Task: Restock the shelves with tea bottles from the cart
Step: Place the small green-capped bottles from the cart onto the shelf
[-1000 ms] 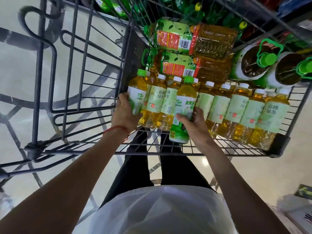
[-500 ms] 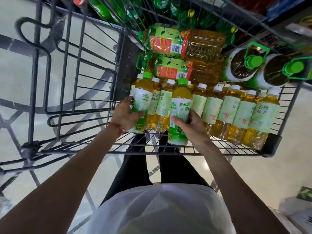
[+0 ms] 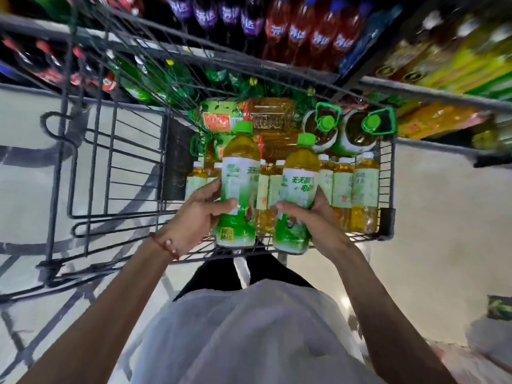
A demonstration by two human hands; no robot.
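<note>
The store shelves (image 3: 304,29) run across the far side, packed with purple- and red-labelled soda bottles (image 3: 277,26) and, to the right, yellow-green packs (image 3: 457,65). Near them stands the grey wire cart (image 3: 110,167), its basket holding goods at the right end. At the far end of the basket lie large tea jugs with green handles (image 3: 349,131) beside a big amber bottle lying on its side (image 3: 266,115). Nearer, a row of small white-capped tea bottles (image 3: 346,187) stands upright against the right wall of the basket. The left hand (image 3: 199,214) has its grip clenched around a green-capped tea bottle (image 3: 239,187), held upright above the row. The right hand (image 3: 310,217) grasps a second green-capped tea bottle (image 3: 299,192) just beside the first, also upright. A red string bracelet (image 3: 164,245) circles the left wrist.
</note>
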